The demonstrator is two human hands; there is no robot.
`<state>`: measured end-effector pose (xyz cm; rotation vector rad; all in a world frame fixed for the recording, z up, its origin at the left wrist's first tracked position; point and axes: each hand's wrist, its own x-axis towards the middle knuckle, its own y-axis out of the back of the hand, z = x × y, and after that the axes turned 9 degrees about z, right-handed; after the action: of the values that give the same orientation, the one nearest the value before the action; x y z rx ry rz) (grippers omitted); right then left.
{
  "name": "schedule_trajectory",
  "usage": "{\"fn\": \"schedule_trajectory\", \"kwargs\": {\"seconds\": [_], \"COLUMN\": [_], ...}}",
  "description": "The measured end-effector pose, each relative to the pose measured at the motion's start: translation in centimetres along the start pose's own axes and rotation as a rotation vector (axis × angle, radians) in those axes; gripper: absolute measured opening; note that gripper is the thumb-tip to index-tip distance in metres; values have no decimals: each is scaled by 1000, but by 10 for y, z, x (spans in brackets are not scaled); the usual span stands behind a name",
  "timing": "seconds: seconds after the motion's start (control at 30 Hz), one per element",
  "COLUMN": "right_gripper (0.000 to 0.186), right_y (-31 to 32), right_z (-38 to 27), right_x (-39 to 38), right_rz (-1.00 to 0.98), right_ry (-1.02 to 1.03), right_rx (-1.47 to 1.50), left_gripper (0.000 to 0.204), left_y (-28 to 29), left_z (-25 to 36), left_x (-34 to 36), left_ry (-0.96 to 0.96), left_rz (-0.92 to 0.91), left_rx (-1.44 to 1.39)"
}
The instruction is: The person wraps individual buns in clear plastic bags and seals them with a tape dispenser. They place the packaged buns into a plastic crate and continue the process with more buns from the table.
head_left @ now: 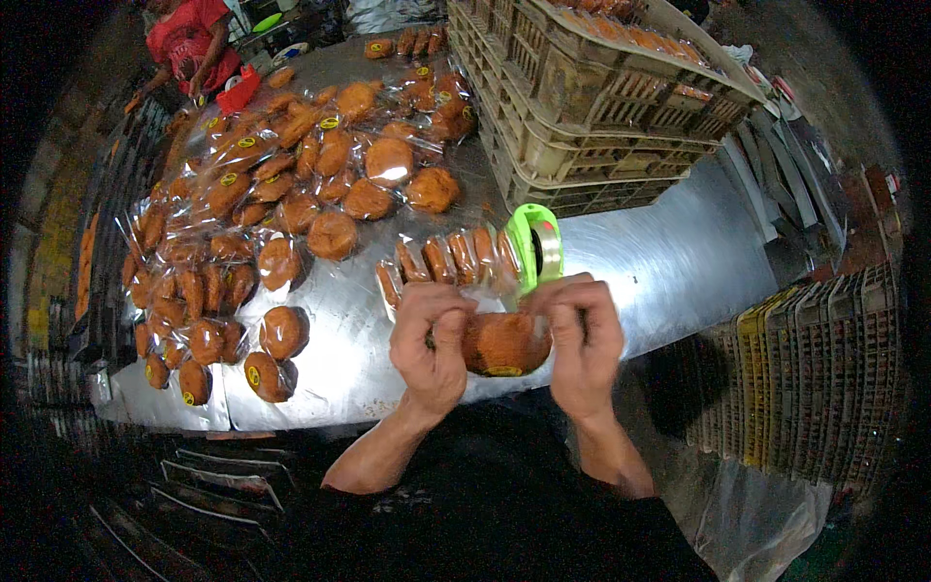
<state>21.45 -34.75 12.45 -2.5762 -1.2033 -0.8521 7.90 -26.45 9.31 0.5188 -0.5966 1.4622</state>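
A round brown bun in a see-through plastic bag hangs between my two hands, just over the table's near edge. My left hand pinches one top corner of the bag, thumb against curled fingers. On the other corner, the fingers of my right hand are closed too, slightly blurred. Right behind them stands a bright green tape dispenser with a roll of tape. To its left, a row of bagged buns stands on edge, partly hidden by my left hand.
A big heap of bagged buns covers the left of the metal table. Stacked plastic crates rise at the back right, and more crates stand on the right. At the far left is a person in red.
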Motion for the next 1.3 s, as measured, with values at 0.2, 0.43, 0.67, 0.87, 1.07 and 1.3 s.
{"fn": "schedule_trajectory", "kwargs": {"seconds": [0.2,0.43,0.67,0.87,1.07,1.3], "right_gripper": [15,18,16,60,39,37], "right_y": [25,34,49,25,22,6], "right_z": [-1,7,25,30,20,4], "right_x": [-6,7,26,4,0,-6], "right_rz": [80,98,76,-156,-276,-188], "right_ry": [-179,-419,20,342,261,114], "right_rx": [186,467,68,-275,-327,-427], "left_gripper": [23,26,23,17,14,48], "left_y": [-17,-70,-73,-66,-16,-4], "left_z": [21,40,55,44,17,6], "left_x": [-20,-17,-21,-22,-9,-9], "left_ry": [427,-46,659,747,-21,633], "left_rz": [6,389,64,213,-145,-174], "left_rx": [-143,-75,-164,-98,59,-366]}}
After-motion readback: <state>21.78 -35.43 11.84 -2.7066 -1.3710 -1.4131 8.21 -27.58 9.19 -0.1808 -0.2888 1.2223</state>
